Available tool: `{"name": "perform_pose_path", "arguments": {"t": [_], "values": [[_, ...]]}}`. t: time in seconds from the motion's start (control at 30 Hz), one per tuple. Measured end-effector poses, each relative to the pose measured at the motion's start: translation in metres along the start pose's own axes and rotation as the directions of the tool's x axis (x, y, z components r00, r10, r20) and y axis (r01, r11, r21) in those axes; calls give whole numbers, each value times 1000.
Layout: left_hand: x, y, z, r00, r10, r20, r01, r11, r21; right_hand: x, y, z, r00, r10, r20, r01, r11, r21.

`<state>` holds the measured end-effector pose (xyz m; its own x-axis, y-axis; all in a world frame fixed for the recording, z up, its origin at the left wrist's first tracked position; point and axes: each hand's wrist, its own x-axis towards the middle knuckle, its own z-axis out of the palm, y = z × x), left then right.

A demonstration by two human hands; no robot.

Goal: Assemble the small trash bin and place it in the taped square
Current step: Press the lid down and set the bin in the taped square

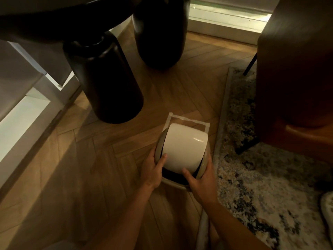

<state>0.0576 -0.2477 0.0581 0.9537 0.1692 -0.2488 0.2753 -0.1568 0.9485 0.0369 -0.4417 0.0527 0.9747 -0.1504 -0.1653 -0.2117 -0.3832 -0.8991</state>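
A small trash bin stands on the wooden floor with a cream, rounded swing lid (pixel 185 147) tilted up on top of it. Its grey rim (pixel 176 184) shows below the lid, with a dark opening between them. My left hand (pixel 153 170) holds the lid's left side, with the fingers on the cream surface. On the right side, my right hand (pixel 200 181) grips the lid and the rim. A square of white tape (pixel 187 120) lies on the floor; its far edge and both far corners show just beyond the lid, and the rest is hidden under the bin.
Two tall dark vases (pixel 106 78) (pixel 160 33) stand on the floor beyond the bin. A patterned rug (pixel 261 168) lies to the right, with a brown chair (pixel 295 87) on it. White furniture (pixel 21 109) runs along the left. A dark round tabletop (pixel 54 13) overhangs the top left.
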Motion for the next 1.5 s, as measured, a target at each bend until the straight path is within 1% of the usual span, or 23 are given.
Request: {"name": "perform_pose_path", "arguments": {"t": [0.07,0.2,0.33,0.47,0.57,0.77,0.9,1.0,1.1,1.27,1.37,1.5], "values": [[7,2,3,1000,-2,7,2,1000,-12,7,-1,-1,1000,-12,-13,12,1000,-4],[27,9,11,997,-21,79,23,999,-30,31,0,-6,998,-46,-35,47,998,29],[48,4,15,1000,-5,19,5,1000,23,58,0,-5,998,-61,-14,61,998,-23],[67,-5,24,1000,4,-22,-2,997,77,86,3,-8,996,-90,7,90,996,-12],[87,-6,30,998,44,-34,-41,995,90,106,5,-10,992,-123,11,124,992,-21],[122,-10,31,984,171,46,-177,968,176,144,13,-12,987,-161,11,161,987,-14],[148,0,35,974,224,46,-229,949,217,166,10,-9,984,-176,-22,176,984,22],[168,10,37,969,229,96,-245,944,222,181,4,-8,982,-183,-44,184,983,23],[182,11,37,965,237,115,-258,937,233,190,3,-6,980,-192,-58,194,980,37],[196,15,36,961,241,138,-270,924,270,205,3,-6,981,-186,-62,186,982,-10],[202,14,33,960,221,169,-266,911,316,210,4,-8,979,-202,-30,200,979,-40],[210,17,29,944,242,224,-310,884,350,216,4,-12,979,-202,-33,198,977,-82]]}}
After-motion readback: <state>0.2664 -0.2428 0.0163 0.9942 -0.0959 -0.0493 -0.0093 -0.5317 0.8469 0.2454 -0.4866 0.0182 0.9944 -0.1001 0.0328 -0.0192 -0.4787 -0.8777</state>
